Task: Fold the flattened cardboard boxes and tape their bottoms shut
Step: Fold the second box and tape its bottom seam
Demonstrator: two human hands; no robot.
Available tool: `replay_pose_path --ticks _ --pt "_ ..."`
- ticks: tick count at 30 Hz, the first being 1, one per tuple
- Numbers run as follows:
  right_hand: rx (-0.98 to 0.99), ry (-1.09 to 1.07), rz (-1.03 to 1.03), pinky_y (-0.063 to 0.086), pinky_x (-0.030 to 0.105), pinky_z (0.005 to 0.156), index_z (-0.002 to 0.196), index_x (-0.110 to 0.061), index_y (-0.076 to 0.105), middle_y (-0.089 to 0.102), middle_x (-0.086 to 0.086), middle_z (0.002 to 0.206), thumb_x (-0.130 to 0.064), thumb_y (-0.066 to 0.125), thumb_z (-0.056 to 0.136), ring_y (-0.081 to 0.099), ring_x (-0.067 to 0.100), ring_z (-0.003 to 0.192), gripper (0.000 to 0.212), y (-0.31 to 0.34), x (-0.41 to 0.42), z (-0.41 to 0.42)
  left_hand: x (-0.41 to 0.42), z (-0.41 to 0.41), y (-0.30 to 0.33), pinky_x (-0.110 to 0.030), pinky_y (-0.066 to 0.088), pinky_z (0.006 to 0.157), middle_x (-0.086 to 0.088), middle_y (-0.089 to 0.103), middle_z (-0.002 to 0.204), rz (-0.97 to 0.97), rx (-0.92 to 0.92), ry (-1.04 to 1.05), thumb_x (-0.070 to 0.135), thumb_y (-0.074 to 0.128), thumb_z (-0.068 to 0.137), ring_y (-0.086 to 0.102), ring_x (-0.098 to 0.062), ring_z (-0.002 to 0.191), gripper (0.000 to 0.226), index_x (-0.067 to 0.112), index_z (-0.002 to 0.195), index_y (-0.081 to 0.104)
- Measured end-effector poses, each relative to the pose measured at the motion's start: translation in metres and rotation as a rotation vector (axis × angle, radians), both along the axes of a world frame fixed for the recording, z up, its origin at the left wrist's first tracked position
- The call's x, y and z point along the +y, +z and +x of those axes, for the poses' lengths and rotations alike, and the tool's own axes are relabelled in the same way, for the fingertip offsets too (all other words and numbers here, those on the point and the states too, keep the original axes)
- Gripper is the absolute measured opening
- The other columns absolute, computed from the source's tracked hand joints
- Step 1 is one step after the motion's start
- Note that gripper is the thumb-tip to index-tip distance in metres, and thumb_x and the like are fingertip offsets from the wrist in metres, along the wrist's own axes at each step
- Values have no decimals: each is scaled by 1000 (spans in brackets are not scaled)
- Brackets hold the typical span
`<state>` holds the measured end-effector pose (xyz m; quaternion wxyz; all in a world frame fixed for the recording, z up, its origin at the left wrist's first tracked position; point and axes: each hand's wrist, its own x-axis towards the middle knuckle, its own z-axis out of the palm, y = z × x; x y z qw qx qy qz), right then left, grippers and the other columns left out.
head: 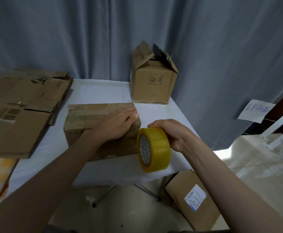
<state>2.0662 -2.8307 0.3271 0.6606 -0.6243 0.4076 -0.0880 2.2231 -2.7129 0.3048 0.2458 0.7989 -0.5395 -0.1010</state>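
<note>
Flattened boxes [20, 105] left of folded box [87, 125]

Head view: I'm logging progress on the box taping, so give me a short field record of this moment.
left hand: flat on top of the folded box
right hand: grips the yellow tape roll at the box's right end
finished box: upright at the table's far edge, top flaps open
flat cardboard: stacked at left

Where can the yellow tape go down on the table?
Bare white table lies behind the box under the left hand, beside the standing box. More lies right of the tape roll in the right hand. Flattened cardboard crowds the left.
</note>
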Motion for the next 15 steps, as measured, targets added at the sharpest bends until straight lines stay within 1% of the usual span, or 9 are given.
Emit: replay_pose_path --ticks 1,2,4,6,8,10,13,14,15 --pt "-4 10 -7 49 48 95 117 -1 69 60 14 99 -22 78 72 56 28 91 50 2 0 -3 -1 0 -1 -36 18 121 5 32 160 -30 -31 9 42 32 106 26 -13 147 49 23 151 37" --pt "-12 18 -16 49 47 94 114 -4 70 59 13 100 -20 76 78 55 27 91 40 4 0 -6 -2 0 -3 -37 22 119 3 38 157 -52 -61 16 42 38 105 32 -14 144 48 22 149 42" --pt "-42 25 -32 47 38 76 103 -11 68 56 11 97 -17 70 87 52 25 85 17 9 1 -12 -5 2 -8 -40 28 117 2 45 152 -85 -116 35 48 48 100 39 -16 139 51 22 144 49" --pt "-66 34 -64 38 29 60 99 -15 65 53 9 94 -16 67 90 47 19 73 10 13 0 -20 -6 3 -11 -45 31 115 3 48 150 -101 -159 57 55 52 95 42 -17 137 56 23 141 52" --pt "-92 50 -99 33 27 55 97 -17 66 53 8 92 -16 65 92 43 15 67 6 17 -1 -26 -6 3 -9 -46 30 114 4 49 149 -110 -212 56 59 51 93 43 -17 136 59 25 141 53" --pt "-121 56 -136 37 29 57 94 -19 67 56 7 92 -17 66 92 49 14 65 3 20 -1 -31 -5 2 -7 -46 28 113 6 49 149 -100 -280 49 60 49 93 42 -17 137 61 25 143 51" --pt "-177 40 -202 37 41 68 88 -22 68 59 7 94 -18 66 94 53 21 74 7 21 1 -35 -4 -1 -7 -43 26 114 4 43 153 -37 -364 19 56 57 91 38 -17 141 67 24 148 44" --pt "-197 33 -220 36 43 71 86 -22 68 58 8 94 -18 65 94 53 22 76 9 20 2 -36 -3 -1 -7 -43 25 116 4 42 154 -14 -359 8 55 61 89 36 -17 142 70 23 149 42" --pt "-214 28 -238 35 44 72 86 -23 69 57 10 94 -18 65 95 53 23 76 10 20 3 -36 -2 -1 -4 -43 26 117 3 43 154 -31 -298 3 54 63 88 36 -17 142 71 22 149 42"
